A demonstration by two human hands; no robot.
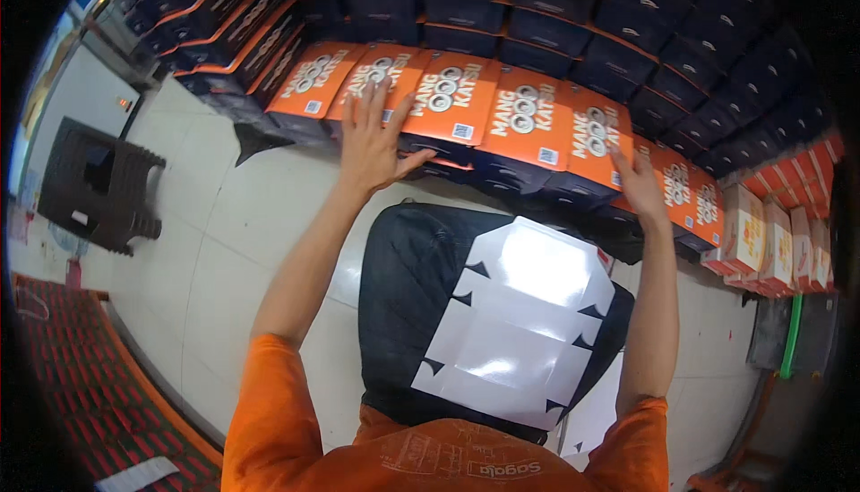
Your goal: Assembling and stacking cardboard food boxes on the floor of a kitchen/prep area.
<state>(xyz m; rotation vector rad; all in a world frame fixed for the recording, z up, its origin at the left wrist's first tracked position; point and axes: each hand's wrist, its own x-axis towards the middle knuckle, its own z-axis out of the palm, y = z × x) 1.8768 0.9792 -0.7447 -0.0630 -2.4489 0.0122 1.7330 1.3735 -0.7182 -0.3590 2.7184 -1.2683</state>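
Observation:
My left hand [370,138] reaches forward with its fingers spread. Its fingertips rest over the orange tops of the second box [381,62] and the third box [452,89] in a row of folded orange-and-dark-blue cartons. The thumb points right along the boxes' dark near side. On the right, my right hand [640,186] lies with fingers stretched against the near right corner of another orange-topped box [596,129]. Across my lap is a flat, unfolded carton blank [511,331], glossy white side up, with notched flaps.
Dark-blue boxes [461,13] stand stacked behind the row. White-and-orange cartons [743,232] are at the right. A dark plastic stool [98,179] stands left on the tiled floor [224,214], near a red-and-dark patterned surface [90,385]. Another white sheet [591,411] lies beside my right leg.

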